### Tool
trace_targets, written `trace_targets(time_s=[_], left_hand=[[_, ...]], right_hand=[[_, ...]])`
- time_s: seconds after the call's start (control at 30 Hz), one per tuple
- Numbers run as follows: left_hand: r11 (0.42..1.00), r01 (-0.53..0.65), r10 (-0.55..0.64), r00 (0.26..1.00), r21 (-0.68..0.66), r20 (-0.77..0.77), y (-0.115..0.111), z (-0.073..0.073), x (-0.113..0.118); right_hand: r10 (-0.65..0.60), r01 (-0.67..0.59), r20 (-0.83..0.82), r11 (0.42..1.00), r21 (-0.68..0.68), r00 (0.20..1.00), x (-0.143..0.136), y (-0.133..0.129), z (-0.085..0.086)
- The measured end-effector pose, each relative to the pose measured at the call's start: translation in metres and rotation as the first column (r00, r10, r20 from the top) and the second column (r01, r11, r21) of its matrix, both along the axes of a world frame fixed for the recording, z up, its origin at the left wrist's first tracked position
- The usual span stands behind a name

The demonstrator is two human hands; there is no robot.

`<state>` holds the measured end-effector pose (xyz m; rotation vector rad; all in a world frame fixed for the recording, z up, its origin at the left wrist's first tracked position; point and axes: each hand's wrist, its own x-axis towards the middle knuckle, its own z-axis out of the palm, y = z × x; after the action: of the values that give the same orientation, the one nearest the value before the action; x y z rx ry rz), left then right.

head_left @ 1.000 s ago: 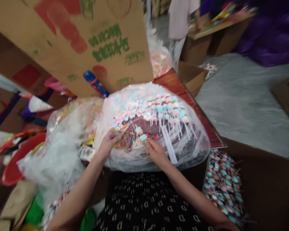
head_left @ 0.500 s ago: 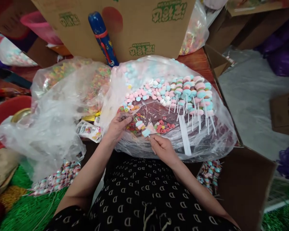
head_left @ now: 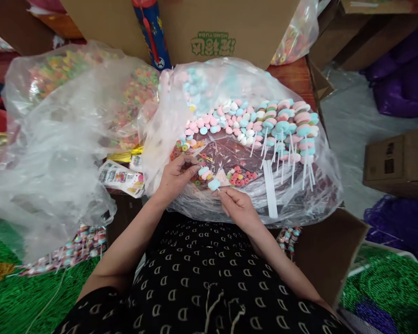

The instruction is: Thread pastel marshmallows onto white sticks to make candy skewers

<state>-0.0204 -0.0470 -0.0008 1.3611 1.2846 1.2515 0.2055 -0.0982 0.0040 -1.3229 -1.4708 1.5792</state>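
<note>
The right hand (head_left: 237,206) pinches the bare lower end of a candy skewer (head_left: 205,174) between thumb and forefinger, the other fingers curled under. The left hand (head_left: 179,176) has thumb and forefinger drawn together at the skewer's upper end; whether they grip the stick or a loose piece is hidden. The skewer slants between the two hands, over the near part of a plastic sheet (head_left: 303,208), with a pale blue piece nearest the right hand and pink and blue ones near the upper end.

The weak spot, I judge, is that right-hand pinch — the grip is short, so a hard push from the other end could slide the stick through the fingers or bend it. A piece pressed off-centre might split, or the tip might prick the left fingertips.

Just beyond lie red candy rings (head_left: 242,176), close enough that a dipping wrist could scatter them. Pink, blue and white candies (head_left: 202,123) spread farther back; knocked, they could roll among the rings. To the right, filled skewers (head_left: 287,125) rest in an overlapping heap — a tug on the sheet could shift them — with white sticks (head_left: 271,190) just in front. Under the sheet, the reddish worktop (head_left: 292,81) shows at the far right.
</note>
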Motion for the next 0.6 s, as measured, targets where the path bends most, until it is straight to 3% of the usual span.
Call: trace_targets(time_s=[0.17, 0.37, 0.6], left_hand=[[0.996, -0.030, 0.038, 0.996, 0.086, -0.087, -0.0028, -0.0032, 0.0038], [0.970, -0.032, 0.091, 0.967, 0.240, -0.237, -0.0075, 0.0028, 0.0067], [0.995, -0.036, 0.035, 0.999, 0.092, 0.017, -0.0061, 0.0026, 0.0100]], right_hand=[[-0.009, 0.008, -0.043, 1.000, -0.026, 0.999, -0.0044, 0.0008, 0.0000], [-0.001, -0.005, -0.081, 0.998, -0.070, 0.997, -0.0043, 0.0015, 0.0010], [-0.039, 0.032, -0.101, 0.997, -0.072, 0.994, -0.0017, 0.0013, -0.0022]])
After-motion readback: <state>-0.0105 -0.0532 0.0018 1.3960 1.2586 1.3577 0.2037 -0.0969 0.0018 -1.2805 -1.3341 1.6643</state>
